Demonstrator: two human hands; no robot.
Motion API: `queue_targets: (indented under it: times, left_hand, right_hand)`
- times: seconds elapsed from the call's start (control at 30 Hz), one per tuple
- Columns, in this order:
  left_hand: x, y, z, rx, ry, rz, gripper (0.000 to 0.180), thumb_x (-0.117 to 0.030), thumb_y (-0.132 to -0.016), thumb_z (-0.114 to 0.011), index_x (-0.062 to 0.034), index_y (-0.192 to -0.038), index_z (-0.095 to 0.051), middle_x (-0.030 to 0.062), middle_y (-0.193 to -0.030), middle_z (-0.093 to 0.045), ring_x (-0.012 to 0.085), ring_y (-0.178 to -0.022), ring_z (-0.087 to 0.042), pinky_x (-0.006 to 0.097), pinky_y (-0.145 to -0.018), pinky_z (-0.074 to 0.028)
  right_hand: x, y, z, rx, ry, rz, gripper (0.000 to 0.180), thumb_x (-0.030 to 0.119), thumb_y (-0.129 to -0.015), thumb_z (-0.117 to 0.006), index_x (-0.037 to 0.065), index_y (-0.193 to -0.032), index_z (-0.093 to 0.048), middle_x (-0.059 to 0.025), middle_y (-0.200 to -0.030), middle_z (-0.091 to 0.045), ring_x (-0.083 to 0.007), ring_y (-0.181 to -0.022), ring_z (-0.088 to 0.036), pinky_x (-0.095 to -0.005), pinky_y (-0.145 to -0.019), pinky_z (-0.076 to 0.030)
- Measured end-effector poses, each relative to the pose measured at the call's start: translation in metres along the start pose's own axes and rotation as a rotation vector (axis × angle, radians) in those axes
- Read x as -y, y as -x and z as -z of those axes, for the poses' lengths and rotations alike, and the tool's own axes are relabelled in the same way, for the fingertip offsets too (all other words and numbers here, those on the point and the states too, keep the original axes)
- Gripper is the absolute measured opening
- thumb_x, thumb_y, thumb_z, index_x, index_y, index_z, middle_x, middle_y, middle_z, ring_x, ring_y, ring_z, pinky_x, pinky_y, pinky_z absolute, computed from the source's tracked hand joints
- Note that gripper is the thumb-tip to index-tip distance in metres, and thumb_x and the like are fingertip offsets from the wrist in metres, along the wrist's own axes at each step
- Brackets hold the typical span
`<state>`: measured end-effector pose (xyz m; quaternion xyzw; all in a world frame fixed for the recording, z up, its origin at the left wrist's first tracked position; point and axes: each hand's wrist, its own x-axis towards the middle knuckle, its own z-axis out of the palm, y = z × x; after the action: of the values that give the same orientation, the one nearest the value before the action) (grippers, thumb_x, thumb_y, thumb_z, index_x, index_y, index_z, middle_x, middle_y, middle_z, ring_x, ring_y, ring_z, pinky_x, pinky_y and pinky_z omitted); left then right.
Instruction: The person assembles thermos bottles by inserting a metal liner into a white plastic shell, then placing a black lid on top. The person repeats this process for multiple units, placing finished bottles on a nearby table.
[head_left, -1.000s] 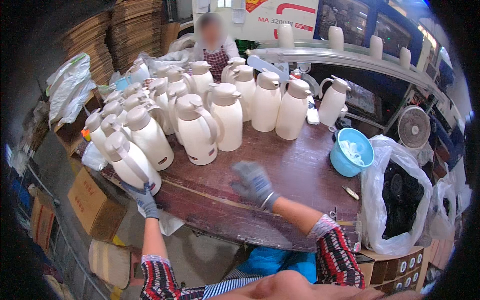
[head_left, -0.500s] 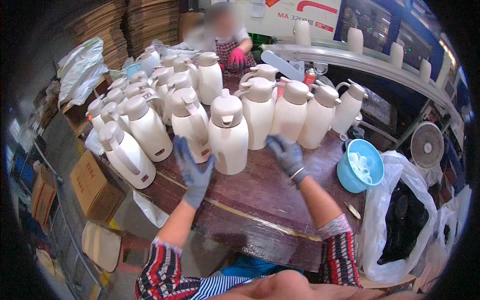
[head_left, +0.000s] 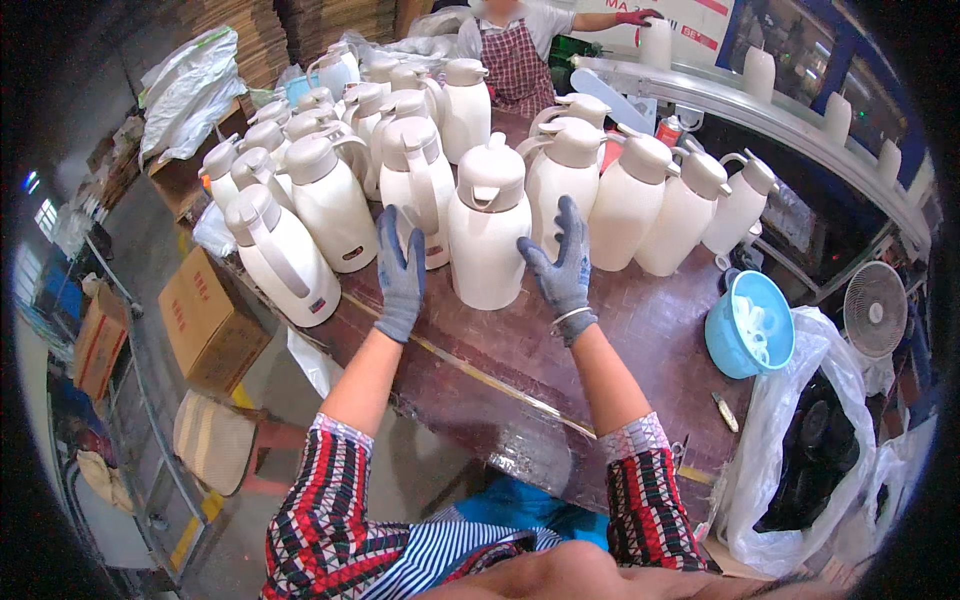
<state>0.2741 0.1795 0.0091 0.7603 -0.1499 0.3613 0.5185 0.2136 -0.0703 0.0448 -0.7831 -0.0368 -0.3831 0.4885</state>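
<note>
A cream vacuum jug (head_left: 488,245) with a beige lid stands upright on the dark table, its spout toward me. My left hand (head_left: 402,285) in a grey-blue glove is open to its left, fingers up and spread, with a gap between. It is close to another jug (head_left: 413,180) whose handle faces me. My right hand (head_left: 560,265), gloved alike, is open on the other side, its thumb at or very near the middle jug's wall; contact cannot be made out. Its raised fingers partly cover a jug (head_left: 563,170) behind. Neither hand grips anything.
Several more jugs crowd the table's left (head_left: 325,200) and right (head_left: 632,205). A light-blue basin (head_left: 715,330) of clear plastic parts, a small cutter (head_left: 725,412) and a plastic-lined bag (head_left: 735,520) are at right. Across the table, a co-worker (head_left: 515,60) touches a white jug body (head_left: 655,42).
My right hand has turned upright, its fingers now raised and spread beside the middle jug. The left remains open. The co-worker's arm has reached out toward the rail. The whole view has shifted.
</note>
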Motion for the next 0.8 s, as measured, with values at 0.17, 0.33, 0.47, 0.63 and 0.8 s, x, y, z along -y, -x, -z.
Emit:
queue_targets:
  times: [0.17, 0.33, 0.47, 0.63, 0.8]
  left_hand:
    - [-0.066, -0.054, 0.017, 0.089, -0.630, -0.560, 0.056, -0.031, -0.090, -0.069, -0.0152, -0.143, -0.059, 0.0122, -0.159, -0.042, 0.0458, -0.146, -0.033, 0.060, -0.118, -0.027]
    - [-0.050, -0.109, 0.018, 0.350, -0.755, -0.497, 0.026, -0.027, -0.081, -0.075, -0.0103, -0.100, -0.071, 0.0075, -0.158, -0.044, 0.0473, -0.145, -0.034, 0.059, -0.115, -0.034]
    - [-0.001, -0.114, 0.052, 0.326, -0.801, -0.603, 0.018, -0.022, -0.084, -0.071, -0.0087, -0.097, -0.071, 0.0058, -0.160, -0.042, 0.0445, -0.148, -0.033, 0.054, -0.118, -0.033]
    - [0.026, -0.108, 0.096, 0.301, -1.043, -0.666, 0.037, -0.022, -0.091, -0.064, -0.0126, -0.127, -0.067, 0.0043, -0.165, -0.036, 0.0428, -0.152, -0.027, 0.059, -0.123, -0.024]
    - [-0.098, -0.021, 0.055, 0.434, -0.374, -0.895, 0.058, -0.035, -0.098, -0.062, -0.0159, -0.152, -0.050, 0.0157, -0.160, -0.041, 0.0358, -0.152, -0.032, 0.056, -0.124, -0.023]
  right_hand:
    - [0.097, -0.047, -0.013, 0.117, 0.421, 0.496, 0.102, 0.054, -0.064, -0.090, 0.019, -0.151, -0.050, -0.0267, -0.160, -0.033, -0.0507, -0.144, -0.035, -0.0554, -0.117, -0.034]
    - [0.086, -0.072, -0.019, 0.306, 0.520, 0.338, 0.073, 0.039, -0.075, -0.085, 0.018, -0.138, -0.057, -0.0216, -0.151, -0.046, -0.0461, -0.132, -0.050, -0.0510, -0.108, -0.044]
    - [0.088, -0.041, 0.027, 0.190, 0.367, 0.402, 0.055, 0.026, -0.081, -0.080, 0.013, -0.131, -0.059, -0.0179, -0.143, -0.055, -0.0396, -0.128, -0.056, -0.0479, -0.105, -0.049]
    - [0.124, 0.026, 0.116, 0.265, 0.164, 0.268, 0.054, 0.015, -0.079, -0.082, 0.008, -0.128, -0.062, -0.0169, -0.143, -0.058, -0.0379, -0.133, -0.055, -0.0452, -0.111, -0.045]
    - [0.134, 0.090, 0.208, 0.235, 0.013, 0.089, 0.052, 0.022, -0.085, -0.079, 0.005, -0.132, -0.063, -0.0190, -0.153, -0.050, -0.0330, -0.146, -0.043, -0.0448, -0.121, -0.033]
